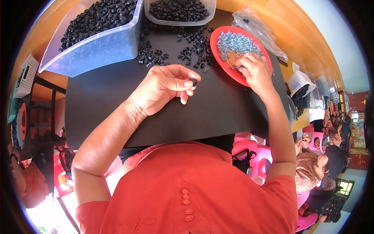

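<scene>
My left hand (157,87) is raised over the dark table (187,117), pinching a small round black plastic part (193,81) between thumb and fingertips. To the right, my right hand (256,73) reaches into a red plate (214,42). Small shiny silver metal pieces (237,42) are heaped on the far side of that plate. The right fingers are pressed together at its near side, and what they pinch is too small and covered to make out. Beyond my hands, loose black parts (198,50) lie scattered, with some silver bits among them.
A large clear tub (93,48) heaped with black parts stands at the far left. Beside it is a smaller clear container (179,22) of similar parts. A crumpled plastic bag (261,31) lies behind the plate. White tubs (300,82) and seated people (311,167) are at the right.
</scene>
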Available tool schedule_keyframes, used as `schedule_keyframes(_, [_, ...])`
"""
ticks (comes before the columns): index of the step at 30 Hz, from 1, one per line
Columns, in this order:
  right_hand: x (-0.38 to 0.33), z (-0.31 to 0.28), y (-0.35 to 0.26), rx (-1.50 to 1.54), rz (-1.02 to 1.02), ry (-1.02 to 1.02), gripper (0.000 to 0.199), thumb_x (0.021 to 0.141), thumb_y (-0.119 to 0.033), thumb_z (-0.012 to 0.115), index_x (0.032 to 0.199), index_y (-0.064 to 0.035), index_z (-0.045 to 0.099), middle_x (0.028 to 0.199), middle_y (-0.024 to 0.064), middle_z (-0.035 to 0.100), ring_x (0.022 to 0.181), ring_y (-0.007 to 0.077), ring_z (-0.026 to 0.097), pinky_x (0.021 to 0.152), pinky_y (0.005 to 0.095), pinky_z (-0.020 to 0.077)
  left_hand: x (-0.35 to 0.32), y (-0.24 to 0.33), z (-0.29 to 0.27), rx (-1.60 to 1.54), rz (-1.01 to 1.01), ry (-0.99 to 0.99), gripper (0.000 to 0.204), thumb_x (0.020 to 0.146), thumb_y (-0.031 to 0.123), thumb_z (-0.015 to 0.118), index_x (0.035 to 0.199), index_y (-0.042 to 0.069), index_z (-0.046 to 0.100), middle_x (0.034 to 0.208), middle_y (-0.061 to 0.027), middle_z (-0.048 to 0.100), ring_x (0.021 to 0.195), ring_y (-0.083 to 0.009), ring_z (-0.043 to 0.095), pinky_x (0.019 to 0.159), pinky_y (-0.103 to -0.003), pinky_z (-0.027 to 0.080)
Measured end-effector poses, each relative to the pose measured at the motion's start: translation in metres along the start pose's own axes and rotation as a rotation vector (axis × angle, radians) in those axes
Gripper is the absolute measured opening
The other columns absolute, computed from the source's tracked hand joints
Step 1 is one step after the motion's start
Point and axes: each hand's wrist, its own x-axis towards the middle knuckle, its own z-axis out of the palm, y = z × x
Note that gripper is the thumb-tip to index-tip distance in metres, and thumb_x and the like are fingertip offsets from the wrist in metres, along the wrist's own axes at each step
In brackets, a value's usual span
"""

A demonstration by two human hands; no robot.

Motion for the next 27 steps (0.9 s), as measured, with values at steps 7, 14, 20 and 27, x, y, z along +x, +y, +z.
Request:
schedule_keyframes(7, [0.002, -0.012, 0.009, -0.147, 0.041, 0.026, 0.011, 0.079, -0.003, 0.067, 0.088, -0.0085, 0.065, 0.089, 0.0042, 0.061, 0.095, 0.0249, 0.059, 0.082, 0.0395, 0.0405, 0.0, -0.002, 0.001, 0.026, -0.002, 0.008, 0.021, 0.086, 0.005, 0.071, 0.104, -0.005, 0.066, 0.085, -0.007, 0.066, 0.077, -0.0146, 0.064, 0.066, -0.028, 0.053])
schedule_keyframes(14, [0.016, -0.006, -0.011, 0.019, 0.029, 0.148, 0.025, 0.082, -0.011, 0.068, 0.108, -0.0122, 0.067, 0.096, 0.0052, 0.061, 0.096, 0.0262, 0.059, 0.081, 0.0391, 0.042, 0.002, -0.004, -0.001, 0.016, -0.026, 0.019, 0.02, 0.086, 0.005, 0.071, 0.103, -0.005, 0.066, 0.085, -0.0071, 0.066, 0.076, -0.0145, 0.064, 0.065, -0.028, 0.053])
schedule_keyframes(20, [0.015, 0.008, -0.005, -0.104, 0.035, -0.009, 0.034, 0.083, -0.013, 0.069, 0.116, -0.0142, 0.065, 0.112, 0.0053, 0.061, 0.104, 0.0265, 0.059, 0.091, 0.0402, 0.0402, 0.001, -0.001, 0.0, 0.029, -0.009, 0.03, 0.02, 0.086, 0.004, 0.071, 0.103, -0.005, 0.066, 0.085, -0.0077, 0.066, 0.075, -0.0148, 0.064, 0.065, -0.028, 0.053])
schedule_keyframes(27, [0.004, -0.018, -0.033, -0.036, 0.086, 0.153, 0.016, 0.083, -0.013, 0.071, 0.098, -0.0099, 0.068, 0.094, 0.0044, 0.066, 0.089, 0.0272, 0.063, 0.079, 0.0381, 0.0476, -0.002, -0.002, -0.003, 0.019, -0.017, 0.029, 0.02, 0.085, 0.004, 0.071, 0.102, -0.006, 0.066, 0.084, -0.008, 0.066, 0.076, -0.0151, 0.065, 0.065, -0.028, 0.053])
